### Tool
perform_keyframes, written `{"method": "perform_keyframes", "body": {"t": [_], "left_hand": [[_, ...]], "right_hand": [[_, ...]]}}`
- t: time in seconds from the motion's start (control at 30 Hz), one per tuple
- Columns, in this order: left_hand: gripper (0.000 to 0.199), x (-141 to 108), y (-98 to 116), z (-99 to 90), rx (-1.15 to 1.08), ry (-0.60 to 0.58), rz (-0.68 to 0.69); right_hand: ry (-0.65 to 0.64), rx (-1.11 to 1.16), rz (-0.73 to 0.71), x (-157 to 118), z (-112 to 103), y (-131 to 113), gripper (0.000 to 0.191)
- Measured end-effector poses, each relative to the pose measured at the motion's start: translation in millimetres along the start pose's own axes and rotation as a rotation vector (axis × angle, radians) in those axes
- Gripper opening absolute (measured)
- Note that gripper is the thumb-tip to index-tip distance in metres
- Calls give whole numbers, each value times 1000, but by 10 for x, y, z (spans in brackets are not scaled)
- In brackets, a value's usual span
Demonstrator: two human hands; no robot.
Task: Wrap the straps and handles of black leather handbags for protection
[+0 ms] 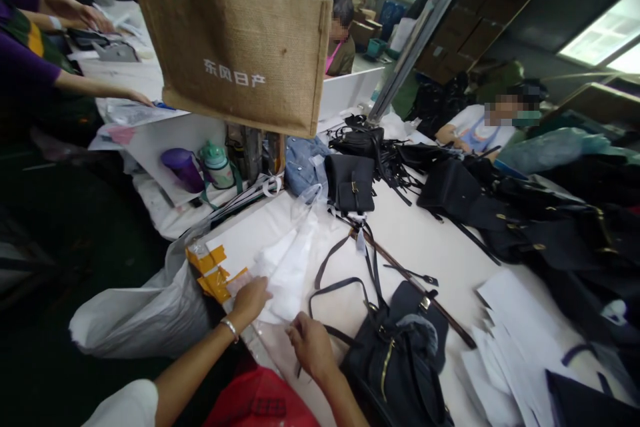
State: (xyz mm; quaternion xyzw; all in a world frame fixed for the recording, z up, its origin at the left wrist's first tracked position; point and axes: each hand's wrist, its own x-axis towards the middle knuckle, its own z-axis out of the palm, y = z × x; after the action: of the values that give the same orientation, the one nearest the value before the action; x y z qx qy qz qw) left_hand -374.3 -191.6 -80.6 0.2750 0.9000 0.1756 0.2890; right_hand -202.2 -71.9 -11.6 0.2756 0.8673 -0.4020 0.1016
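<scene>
A crumpled thin white sheet (287,267), perhaps paper or plastic, lies on the table in front of me. My left hand (250,300), with a silver bangle at the wrist, has its fingers closed at the sheet's left edge. At the sheet's near end is my right hand (311,343), its fingers curled into a pinch; what lies between them is hidden. Close by on the right, a black backpack (400,353) with gold zips and loose straps lies on its side. Clear plastic (313,197) bunches at the sheet's far end.
A burlap bag (240,47) hangs ahead. Black bags (500,213) pile up on the right, near white paper sheets (520,333). A brown rod (415,280) crosses the table (415,227). Orange tape (215,273) hangs at the left edge. Several co-workers are around.
</scene>
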Motion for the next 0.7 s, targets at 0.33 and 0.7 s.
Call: {"method": "perform_keyframes", "body": {"t": [0.33, 0.7], "left_hand": [[29, 40, -52, -55, -432, -187, -42], [31, -166, 306, -164, -752, -104, -74]], "right_hand": [[73, 688, 282, 94, 153, 152, 46], [300, 812, 254, 355, 462, -94, 39]]}}
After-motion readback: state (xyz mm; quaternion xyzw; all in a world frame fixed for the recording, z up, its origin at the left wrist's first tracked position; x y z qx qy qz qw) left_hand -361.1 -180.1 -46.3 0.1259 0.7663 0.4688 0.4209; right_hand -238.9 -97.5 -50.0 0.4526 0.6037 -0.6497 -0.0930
